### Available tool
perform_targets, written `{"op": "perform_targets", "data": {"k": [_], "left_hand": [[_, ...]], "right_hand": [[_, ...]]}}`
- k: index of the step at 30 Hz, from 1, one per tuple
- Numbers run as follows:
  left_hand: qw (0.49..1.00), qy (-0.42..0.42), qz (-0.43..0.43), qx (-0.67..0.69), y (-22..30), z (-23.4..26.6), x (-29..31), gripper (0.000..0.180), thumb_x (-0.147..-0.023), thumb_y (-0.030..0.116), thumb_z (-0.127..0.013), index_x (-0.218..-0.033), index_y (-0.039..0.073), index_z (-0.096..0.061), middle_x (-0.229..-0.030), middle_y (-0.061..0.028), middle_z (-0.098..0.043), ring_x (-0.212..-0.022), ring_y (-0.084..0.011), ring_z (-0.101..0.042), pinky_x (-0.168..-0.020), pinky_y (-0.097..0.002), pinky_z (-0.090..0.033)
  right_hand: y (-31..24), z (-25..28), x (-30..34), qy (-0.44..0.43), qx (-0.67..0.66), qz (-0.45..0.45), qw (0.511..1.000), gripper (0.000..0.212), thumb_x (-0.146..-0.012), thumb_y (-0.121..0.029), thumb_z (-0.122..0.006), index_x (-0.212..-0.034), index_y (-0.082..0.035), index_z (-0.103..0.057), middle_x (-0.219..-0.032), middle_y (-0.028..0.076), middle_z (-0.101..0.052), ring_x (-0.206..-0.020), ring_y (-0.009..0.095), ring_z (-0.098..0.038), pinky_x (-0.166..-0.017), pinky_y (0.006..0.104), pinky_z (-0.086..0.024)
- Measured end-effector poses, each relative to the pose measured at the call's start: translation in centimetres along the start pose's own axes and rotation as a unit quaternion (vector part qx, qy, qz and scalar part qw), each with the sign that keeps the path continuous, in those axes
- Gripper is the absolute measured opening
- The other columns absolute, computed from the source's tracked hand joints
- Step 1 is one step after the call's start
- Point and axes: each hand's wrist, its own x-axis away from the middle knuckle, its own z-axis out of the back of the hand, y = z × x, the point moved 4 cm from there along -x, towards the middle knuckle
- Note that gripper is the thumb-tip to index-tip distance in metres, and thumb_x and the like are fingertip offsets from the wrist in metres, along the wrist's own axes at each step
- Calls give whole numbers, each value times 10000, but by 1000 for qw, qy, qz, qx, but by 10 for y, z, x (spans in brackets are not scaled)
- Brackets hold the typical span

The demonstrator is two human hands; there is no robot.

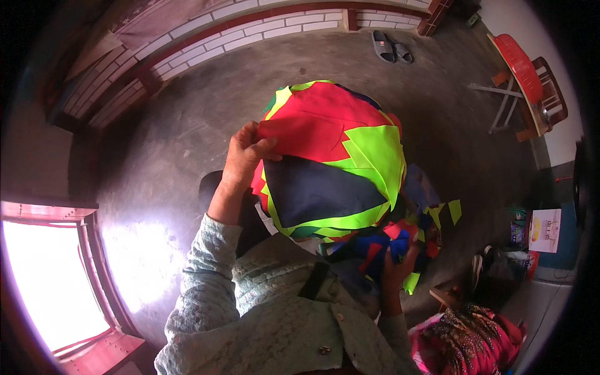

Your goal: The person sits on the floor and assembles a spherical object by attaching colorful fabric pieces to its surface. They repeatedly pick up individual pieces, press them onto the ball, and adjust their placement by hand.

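Closest in, right hand (397, 270) buried among loose fabric scraps (400, 240) of blue, red and lime in the lap; fingers apparently curled on the scraps, though how tightly cannot be told. Just above, a large patchwork piece (328, 159) of red, lime and dark navy panels held up in front of the chest, left hand (245, 156) pinching its red edge, thumb on top, fingers closed behind. Likely hazards: the single-edge grip slipping and the patchwork sagging onto the scraps, or small offcuts sliding off the lap to the grey concrete floor (187, 125). Further off, a pair of sandals (392, 47) by the tiled wall and a red basin (520, 65) on a wooden stand.
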Motion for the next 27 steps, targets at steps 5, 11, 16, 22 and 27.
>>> {"op": "perform_targets", "data": {"k": [5,11,16,22,27], "left_hand": [[1000,5,13,-1,-15,20,6,256,-804,-74,-577,-1044,-25,-501,-933,-113,-604,-743,-195,-640,-619,-292,-559],[999,7,27,37,-19,25,11,346,-804,-27,-625,-1113,-5,-470,-965,-116,-597,-737,-180,-634,-590,-287,-550],[998,51,37,-19,-11,27,10,393,-827,167,-706,-1108,-2,-490,-921,-105,-626,-685,-165,-628,-546,-261,-515],[961,104,29,-253,-7,34,-9,270,-826,194,-713,-973,-11,-619,-782,-39,-626,-643,-96,-565,-551,-226,-458],[962,81,-21,-260,-29,43,-27,300,-787,133,-731,-1044,-1,-653,-765,-46,-680,-685,-97,-613,-651,-262,-498]], "right_hand": [[-3,-3,-3,-12,3,-6,1000,586,-764,-213,-670,-1236,54,-447,-1177,241,-500,-1118,408,-492,-981,446,-366],[1,-3,-5,19,40,41,998,518,-789,-197,-650,-1217,27,-463,-1120,191,-531,-1055,317,-526,-948,390,-386],[-9,-1,-6,7,13,29,999,508,-782,-174,-657,-1205,30,-466,-1081,180,-525,-1029,301,-524,-933,385,-390],[-6,-3,-8,22,14,37,999,402,-773,-141,-661,-1107,3,-491,-985,141,-518,-926,269,-521,-882,367,-407],[-7,-4,-8,28,11,27,999,353,-774,-151,-656,-1058,-11,-501,-955,136,-517,-902,270,-517,-853,363,-413]]}}
